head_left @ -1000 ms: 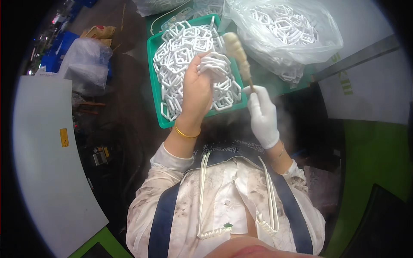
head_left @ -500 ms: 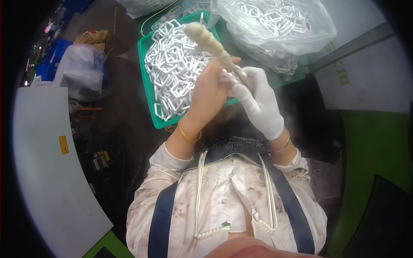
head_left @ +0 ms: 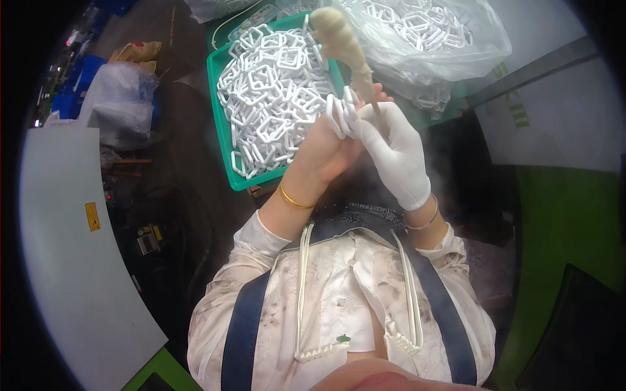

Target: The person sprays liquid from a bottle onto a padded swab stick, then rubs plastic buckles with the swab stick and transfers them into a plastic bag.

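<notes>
My left hand point(head_left: 324, 151) is bare, palm turned up, its fingertips reaching out past the tool. Several white plastic links point(head_left: 339, 114) stand in a row across it, against the glove's fingertips. A white knit glove covers my right hand point(head_left: 396, 151), closed around the narrow end of a tool point(head_left: 344, 49). This tool has a thick, lumpy cream wrapping that points up and away; its thin lower end disappears into the glove, so its kind is unclear. Just beyond my left hand lies a heap of white plastic links point(head_left: 270, 91) in a green tray point(head_left: 222, 124).
A clear plastic bag point(head_left: 450, 65) of similar links stands at the far right. To the left is a pale curved panel point(head_left: 85, 241) with a yellow label. Bagged items point(head_left: 120, 98) lie at the far left, and a metal bar point(head_left: 535, 72) crosses the right side.
My left hand has turned palm up and shifted slightly right, bringing the row of links into view. The tool's wrapped end has swung right and upward; my gloved hand has barely moved.
</notes>
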`<state>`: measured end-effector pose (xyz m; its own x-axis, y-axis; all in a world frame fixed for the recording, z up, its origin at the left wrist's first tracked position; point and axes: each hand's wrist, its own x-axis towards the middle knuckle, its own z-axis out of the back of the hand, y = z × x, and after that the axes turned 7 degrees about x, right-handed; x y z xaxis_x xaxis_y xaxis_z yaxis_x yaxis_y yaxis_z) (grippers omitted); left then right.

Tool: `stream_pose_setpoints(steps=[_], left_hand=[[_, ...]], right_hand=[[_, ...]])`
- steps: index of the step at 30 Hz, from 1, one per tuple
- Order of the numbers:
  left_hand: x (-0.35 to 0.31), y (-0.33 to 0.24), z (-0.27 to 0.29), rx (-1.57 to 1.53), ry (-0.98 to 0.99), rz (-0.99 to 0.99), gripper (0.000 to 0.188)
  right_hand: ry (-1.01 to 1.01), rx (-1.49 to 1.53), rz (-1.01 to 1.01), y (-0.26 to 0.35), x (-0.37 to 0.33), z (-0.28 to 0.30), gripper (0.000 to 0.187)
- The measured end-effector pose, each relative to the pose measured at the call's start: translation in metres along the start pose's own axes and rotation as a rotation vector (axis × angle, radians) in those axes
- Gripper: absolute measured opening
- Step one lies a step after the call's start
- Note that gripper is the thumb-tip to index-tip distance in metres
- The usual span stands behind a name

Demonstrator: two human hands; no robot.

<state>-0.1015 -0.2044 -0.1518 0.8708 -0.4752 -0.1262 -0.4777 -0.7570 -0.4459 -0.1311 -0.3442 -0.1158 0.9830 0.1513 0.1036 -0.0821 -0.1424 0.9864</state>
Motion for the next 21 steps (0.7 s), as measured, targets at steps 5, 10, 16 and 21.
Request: stream_pose_setpoints(steps=[5, 10, 16, 21], left_hand=[[-0.003, -0.002, -0.008, 0.076, 0.013, -0.051, 0.05], [0.0, -0.003, 0.01, -0.094, 0.012, -0.035, 0.044], [-0.002, 0.003, -0.002, -0.034, -0.08, -0.094, 0.033], [0.001, 0.005, 0.001, 0.036, -0.055, -0.119, 0.036]], right_hand=[[-0.249, -0.131, 0.156, -0.002, 0.011, 0.002, 0.016], [-0.101, -0.162, 0.158, 0.012, 0.005, -0.003, 0.024], [-0.311, -0.197, 0.013, 0.008, 0.008, 0.006, 0.031], [-0.21, -0.182, 0.061, 0.003, -0.002, -0.015, 0.033]])
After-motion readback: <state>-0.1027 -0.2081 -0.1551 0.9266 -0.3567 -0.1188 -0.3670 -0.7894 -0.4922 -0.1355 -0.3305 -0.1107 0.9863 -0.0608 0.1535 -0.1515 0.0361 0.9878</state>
